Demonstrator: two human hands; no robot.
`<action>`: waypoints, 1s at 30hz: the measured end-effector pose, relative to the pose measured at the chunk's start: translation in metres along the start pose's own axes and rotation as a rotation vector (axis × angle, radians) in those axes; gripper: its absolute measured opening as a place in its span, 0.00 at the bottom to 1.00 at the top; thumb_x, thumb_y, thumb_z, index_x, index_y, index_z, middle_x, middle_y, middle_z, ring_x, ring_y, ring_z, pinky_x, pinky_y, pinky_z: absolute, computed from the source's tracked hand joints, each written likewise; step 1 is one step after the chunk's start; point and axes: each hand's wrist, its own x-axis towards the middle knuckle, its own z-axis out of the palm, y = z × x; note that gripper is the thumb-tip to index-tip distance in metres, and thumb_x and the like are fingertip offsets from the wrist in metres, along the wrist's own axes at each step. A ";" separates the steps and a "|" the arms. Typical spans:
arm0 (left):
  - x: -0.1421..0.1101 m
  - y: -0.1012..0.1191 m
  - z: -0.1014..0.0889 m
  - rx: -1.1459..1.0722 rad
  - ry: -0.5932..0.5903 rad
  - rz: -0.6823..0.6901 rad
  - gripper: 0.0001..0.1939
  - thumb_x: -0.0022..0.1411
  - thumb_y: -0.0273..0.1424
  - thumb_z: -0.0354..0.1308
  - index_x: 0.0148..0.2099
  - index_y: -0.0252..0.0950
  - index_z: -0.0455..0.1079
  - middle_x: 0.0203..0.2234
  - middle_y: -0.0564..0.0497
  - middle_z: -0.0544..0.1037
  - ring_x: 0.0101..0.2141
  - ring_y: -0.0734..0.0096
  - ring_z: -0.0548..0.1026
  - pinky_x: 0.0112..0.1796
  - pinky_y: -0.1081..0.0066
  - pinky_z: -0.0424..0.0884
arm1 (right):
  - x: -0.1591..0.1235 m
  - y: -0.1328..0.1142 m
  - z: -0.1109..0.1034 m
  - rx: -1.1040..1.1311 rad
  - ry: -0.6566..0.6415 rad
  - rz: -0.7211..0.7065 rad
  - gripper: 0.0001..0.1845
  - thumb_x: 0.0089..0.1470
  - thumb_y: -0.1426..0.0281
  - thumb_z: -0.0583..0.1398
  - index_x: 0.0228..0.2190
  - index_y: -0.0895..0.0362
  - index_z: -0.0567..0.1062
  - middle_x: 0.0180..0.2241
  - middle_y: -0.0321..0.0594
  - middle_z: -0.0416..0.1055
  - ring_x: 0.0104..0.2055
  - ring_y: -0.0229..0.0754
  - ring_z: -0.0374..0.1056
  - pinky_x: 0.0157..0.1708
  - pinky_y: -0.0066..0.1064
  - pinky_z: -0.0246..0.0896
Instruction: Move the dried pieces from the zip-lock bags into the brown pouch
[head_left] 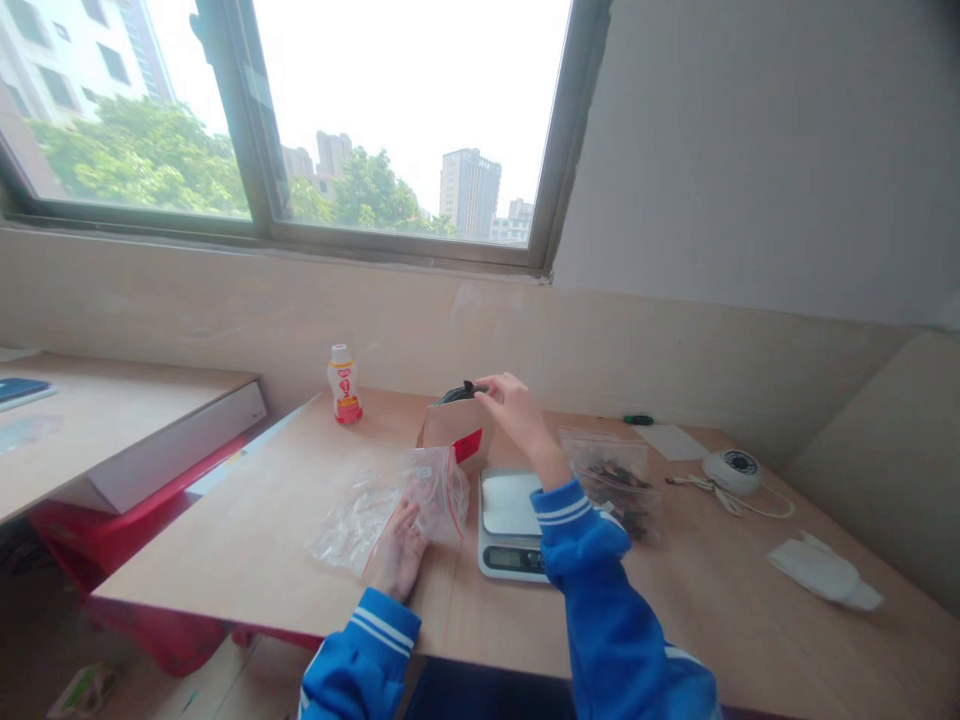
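Right hand (517,415) pinched on a black bundle (459,392) atop the cardboard box (444,427), left hand (401,550) touching a zip bag (440,490), grip unclear, I judge this a taking-out that calls for steady lifting.

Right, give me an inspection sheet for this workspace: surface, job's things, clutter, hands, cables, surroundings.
Surface: table, wood-toned top.
Job's things: scale; box with dark strips protruding; clear bags left of the scale.
Clutter: bottle toward the far left; filled bags and white device on the right.
Hands: left hand against the clear bags; right hand at the dark strips, exact grip unclear.
Cables: white cable beside the white device.
Surroundings: window beyond the table; second table at left.
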 end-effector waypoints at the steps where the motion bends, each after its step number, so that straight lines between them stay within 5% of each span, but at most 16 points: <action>1: 0.000 0.000 0.000 0.001 0.008 -0.001 0.22 0.60 0.19 0.52 0.56 0.36 0.66 0.42 0.46 0.79 0.33 0.72 0.80 0.29 0.78 0.76 | -0.007 0.002 0.001 0.002 -0.013 0.009 0.10 0.57 0.66 0.57 0.37 0.55 0.77 0.35 0.40 0.73 0.35 0.41 0.68 0.40 0.34 0.62; 7: -0.001 -0.001 0.000 0.051 -0.065 0.019 0.23 0.58 0.20 0.54 0.56 0.37 0.66 0.44 0.45 0.79 0.39 0.66 0.80 0.35 0.74 0.77 | -0.083 -0.003 0.009 0.164 -0.005 0.147 0.16 0.61 0.61 0.51 0.41 0.53 0.75 0.41 0.42 0.71 0.40 0.42 0.69 0.41 0.33 0.65; 11: -0.006 -0.003 0.003 0.137 -0.219 0.032 0.22 0.56 0.25 0.59 0.54 0.37 0.69 0.48 0.44 0.77 0.47 0.61 0.77 0.45 0.68 0.75 | -0.120 -0.002 0.027 0.231 -0.099 0.231 0.24 0.55 0.56 0.58 0.50 0.54 0.69 0.50 0.45 0.69 0.51 0.46 0.66 0.48 0.37 0.64; 14: -0.009 -0.005 0.005 0.208 -0.284 0.019 0.21 0.53 0.28 0.64 0.51 0.35 0.71 0.47 0.42 0.78 0.44 0.59 0.78 0.44 0.67 0.74 | -0.129 0.000 0.033 0.309 -0.096 0.352 0.18 0.55 0.56 0.58 0.40 0.56 0.74 0.37 0.43 0.75 0.40 0.45 0.71 0.41 0.35 0.66; 17: -0.012 -0.006 0.004 0.269 -0.284 -0.007 0.20 0.49 0.28 0.67 0.47 0.33 0.73 0.43 0.42 0.79 0.38 0.62 0.79 0.39 0.69 0.75 | -0.129 0.006 0.026 0.388 0.055 0.464 0.18 0.56 0.54 0.56 0.30 0.57 0.74 0.26 0.40 0.74 0.27 0.41 0.69 0.29 0.32 0.65; 24: -0.033 -0.008 0.010 0.312 -0.390 -0.081 0.21 0.53 0.31 0.64 0.50 0.34 0.72 0.46 0.40 0.78 0.49 0.54 0.74 0.46 0.65 0.72 | -0.139 0.016 0.004 0.451 0.162 0.532 0.22 0.52 0.50 0.58 0.30 0.57 0.74 0.25 0.39 0.73 0.20 0.37 0.64 0.18 0.27 0.58; 27: -0.047 -0.007 0.025 0.375 -0.300 0.058 0.16 0.54 0.30 0.63 0.47 0.36 0.74 0.47 0.44 0.77 0.53 0.57 0.71 0.47 0.71 0.70 | -0.146 0.011 0.011 0.426 0.120 0.530 0.19 0.52 0.52 0.58 0.29 0.56 0.73 0.23 0.37 0.72 0.21 0.38 0.64 0.20 0.28 0.60; 30: -0.056 -0.001 0.042 0.575 -0.187 0.282 0.10 0.54 0.34 0.63 0.40 0.37 0.75 0.38 0.47 0.80 0.38 0.64 0.77 0.34 0.75 0.73 | -0.152 0.000 0.024 0.404 0.053 0.487 0.16 0.53 0.55 0.58 0.28 0.55 0.73 0.22 0.35 0.71 0.24 0.39 0.65 0.25 0.29 0.62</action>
